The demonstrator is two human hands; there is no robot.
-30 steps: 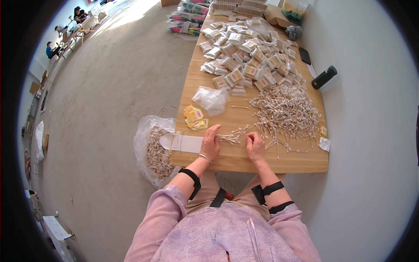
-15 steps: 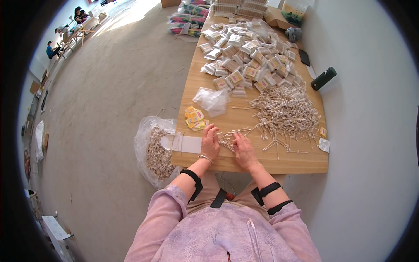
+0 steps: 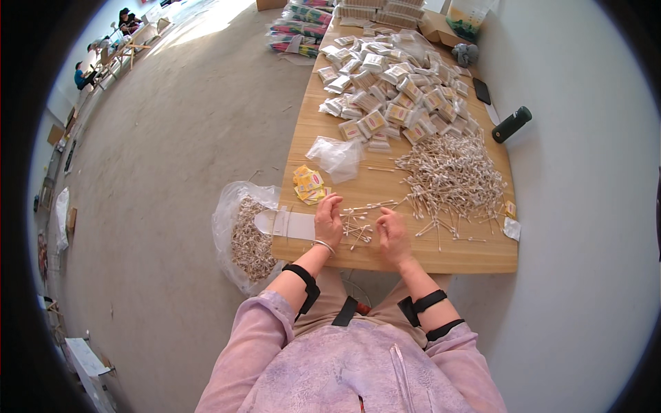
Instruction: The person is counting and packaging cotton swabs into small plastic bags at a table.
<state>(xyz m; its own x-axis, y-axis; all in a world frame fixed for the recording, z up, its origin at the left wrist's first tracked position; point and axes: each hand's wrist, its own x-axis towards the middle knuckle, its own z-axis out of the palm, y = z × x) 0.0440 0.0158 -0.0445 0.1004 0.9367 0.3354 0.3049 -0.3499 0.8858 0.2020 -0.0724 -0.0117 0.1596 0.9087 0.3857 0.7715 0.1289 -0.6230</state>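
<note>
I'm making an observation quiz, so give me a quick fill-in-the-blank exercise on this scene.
1. The large heap of loose swabs lies nearer the ____ hand than the other.
2. The small printed cards are mostly ____ in colour.
3. A bracelet circles the ____ wrist.

Missing words: right; yellow; left.

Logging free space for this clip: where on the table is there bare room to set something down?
Bare: the table's near right corner, between swab heap, right hand and near edge; a smaller patch between clear bags and heap, with a stray swab. Crowded: the far half, under packs, and between left hand and right, where loose swabs lie.
</note>
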